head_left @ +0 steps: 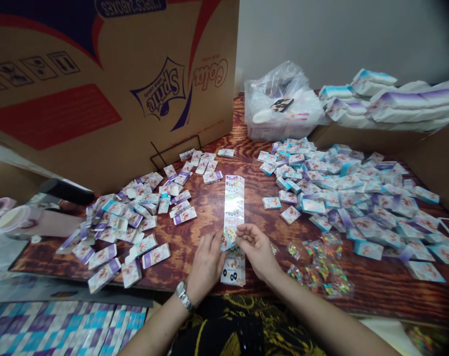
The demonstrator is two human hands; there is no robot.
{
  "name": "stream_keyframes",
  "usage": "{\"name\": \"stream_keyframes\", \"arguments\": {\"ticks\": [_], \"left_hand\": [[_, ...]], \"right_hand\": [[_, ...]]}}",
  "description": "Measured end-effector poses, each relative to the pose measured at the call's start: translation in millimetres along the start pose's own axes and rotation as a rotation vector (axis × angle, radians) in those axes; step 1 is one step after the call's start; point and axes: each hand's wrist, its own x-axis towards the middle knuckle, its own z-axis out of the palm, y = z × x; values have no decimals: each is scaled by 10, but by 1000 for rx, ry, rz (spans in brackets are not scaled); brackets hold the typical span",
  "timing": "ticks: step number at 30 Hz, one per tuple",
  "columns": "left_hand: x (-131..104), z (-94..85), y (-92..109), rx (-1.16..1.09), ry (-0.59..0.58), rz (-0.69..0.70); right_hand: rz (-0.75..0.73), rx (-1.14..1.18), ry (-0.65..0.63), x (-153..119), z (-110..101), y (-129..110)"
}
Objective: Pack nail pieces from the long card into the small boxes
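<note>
My left hand (205, 262), with a metal watch on its wrist, is closed on a small printed cardboard box (229, 238) in the middle. My right hand (259, 249) pinches at the box's right side, thumb and forefinger together; what lies between those fingertips is partly hidden. Under the box, a long stack of sticker strips (234, 200) with rows of small pictures lies on the table. To the right of my right hand are several clear packets of colourful candy (322, 269). Small boxes in purple and blue form a loose pile (135, 217) on the left.
A larger heap of small boxes (343, 193) covers the right side of the brown wooden table (209, 202). Behind stand a big carton (98, 99), a bag-lined plastic bin (279, 109) and stacked white packs (394, 101). A pink tumbler (35, 222) lies at the left edge.
</note>
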Motion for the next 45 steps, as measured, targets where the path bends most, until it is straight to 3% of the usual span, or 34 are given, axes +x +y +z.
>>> {"name": "stream_keyframes", "arguments": {"ticks": [4,11,24,27,32,37,42,45], "left_hand": [[-8,10,2,-22,-1,13],[-3,-40,-10,-79,41,-2],[-2,-66,44,-213,-16,-21],[5,-64,45,-205,-10,-16],[13,-64,65,-178,1,0],[36,-69,107,-118,53,43],[26,-37,120,-58,101,63],[11,-7,124,-37,130,54]], "right_hand": [[-90,-108,-62,-56,34,-2],[-456,-687,-275,-87,-128,-263],[-567,-805,-442,12,-192,-386],[-546,-768,-382,15,-158,-377],[-335,-644,-213,-30,-106,-304],[-360,-508,-217,-105,-66,-281],[-185,-266,-154,-113,-2,-267],[-139,-250,-111,-92,25,-236]]}}
